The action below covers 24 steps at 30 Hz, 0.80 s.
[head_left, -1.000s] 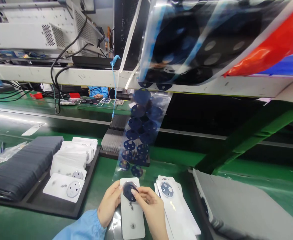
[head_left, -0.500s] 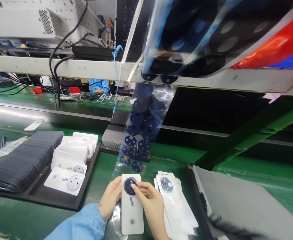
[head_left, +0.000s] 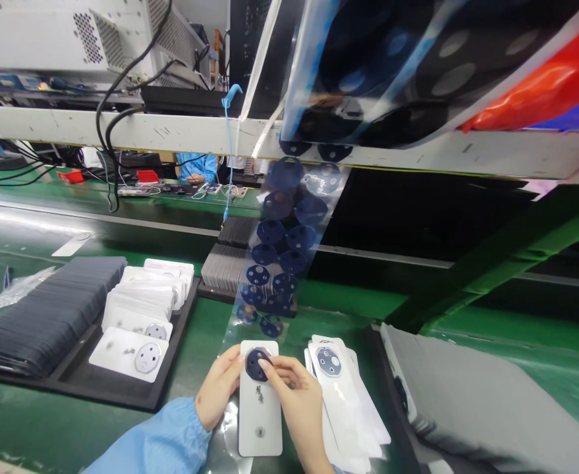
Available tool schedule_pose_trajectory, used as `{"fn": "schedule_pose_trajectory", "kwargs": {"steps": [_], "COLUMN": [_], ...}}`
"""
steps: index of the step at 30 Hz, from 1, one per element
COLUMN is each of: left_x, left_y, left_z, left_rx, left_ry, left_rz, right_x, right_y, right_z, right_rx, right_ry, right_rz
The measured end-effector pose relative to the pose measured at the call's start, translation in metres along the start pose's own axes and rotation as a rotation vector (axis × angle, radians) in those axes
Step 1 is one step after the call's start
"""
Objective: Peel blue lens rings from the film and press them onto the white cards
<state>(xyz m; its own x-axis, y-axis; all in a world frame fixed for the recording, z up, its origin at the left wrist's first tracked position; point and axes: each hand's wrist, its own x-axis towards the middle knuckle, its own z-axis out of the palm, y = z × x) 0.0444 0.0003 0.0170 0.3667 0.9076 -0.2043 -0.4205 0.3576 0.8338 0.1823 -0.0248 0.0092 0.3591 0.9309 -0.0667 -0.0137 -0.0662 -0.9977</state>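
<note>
My left hand [head_left: 219, 385], in a blue sleeve, grips the upper left edge of a white phone back cover [head_left: 261, 421] with black printed marks. Over the cover's camera area lies a dark blue round sticker [head_left: 257, 365] with small holes. The thumb and fingers of my right hand [head_left: 296, 398] pinch the right side of this sticker, and the fingertips partly hide its edge. Just right of that hand, several white covers [head_left: 353, 408] lie in an overlapping pile, the top one with a dark camera ring. A clear strip of round dark stickers [head_left: 282, 250] hangs down behind the held cover.
On the left, a black tray [head_left: 106, 388] carries dark sheets [head_left: 47, 316] and white covers [head_left: 136, 296]. Grey stacked pieces [head_left: 487, 395] fill a tray at right. A white shelf beam [head_left: 180, 128] crosses above the green bench, with cables hanging. A person [head_left: 197, 169] in blue sits beyond.
The held cover has shifted very slightly upward in view. Both hands keep the same hold, with the right fingers still at the sticker.
</note>
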Motion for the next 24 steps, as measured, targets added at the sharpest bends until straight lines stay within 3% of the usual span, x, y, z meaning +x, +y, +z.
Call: {"fn": "schedule_pose_trajectory", "kwargs": {"steps": [7,12,19,24], "left_x": [0.0,-0.001,-0.001,0.0], "left_y": [-0.004,-0.004,-0.006,-0.006], "left_z": [-0.003,-0.004,-0.005,-0.006], "left_rx": [0.026,0.181,0.273,0.252], "left_ry": [0.016,-0.03,0.005,0.009], "left_rz": [0.015,0.097,0.141,0.14], "right_x": [-0.002,-0.004,-0.006,-0.002], "right_y": [0.001,0.005,0.01,0.011], "right_z": [0.003,0.005,0.006,0.004], "right_rx": [-0.022,-0.047,-0.178,-0.242], "right_ry": [0.018,0.018,0.063,0.076], "right_rz": [-0.037,-0.06,-0.29,-0.361]}}
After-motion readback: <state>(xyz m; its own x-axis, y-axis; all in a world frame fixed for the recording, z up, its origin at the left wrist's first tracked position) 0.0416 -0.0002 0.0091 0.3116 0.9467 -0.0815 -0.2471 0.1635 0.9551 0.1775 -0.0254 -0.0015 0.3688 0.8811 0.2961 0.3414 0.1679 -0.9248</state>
